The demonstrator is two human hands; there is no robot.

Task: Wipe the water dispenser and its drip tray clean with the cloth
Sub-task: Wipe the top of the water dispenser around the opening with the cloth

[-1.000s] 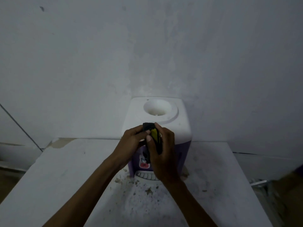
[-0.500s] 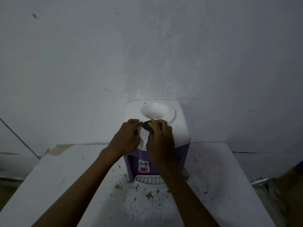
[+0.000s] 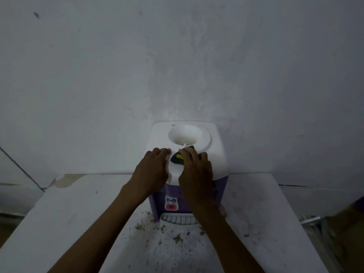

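A small water dispenser (image 3: 216, 154) with a white top and purple body stands on a white table against the wall. Its round bottle well (image 3: 186, 135) is open. The white slotted drip tray (image 3: 177, 219) sticks out at its foot. My right hand (image 3: 195, 174) presses a dark cloth with a yellow patch (image 3: 177, 157) onto the white top, just in front of the well, fingers curled over it. My left hand (image 3: 152, 170) rests on the top's left front edge, fingers bent, holding nothing.
The white table (image 3: 69, 213) carries brown crumbs and specks (image 3: 177, 238) in front of the drip tray. A plain white wall (image 3: 177, 66) rises right behind the dispenser. Some metal clutter (image 3: 311, 221) lies past the table's right edge.
Both hands rose from in front of the purple face to the white top. The cloth went from being held between the hands to being pressed flat under my right hand.
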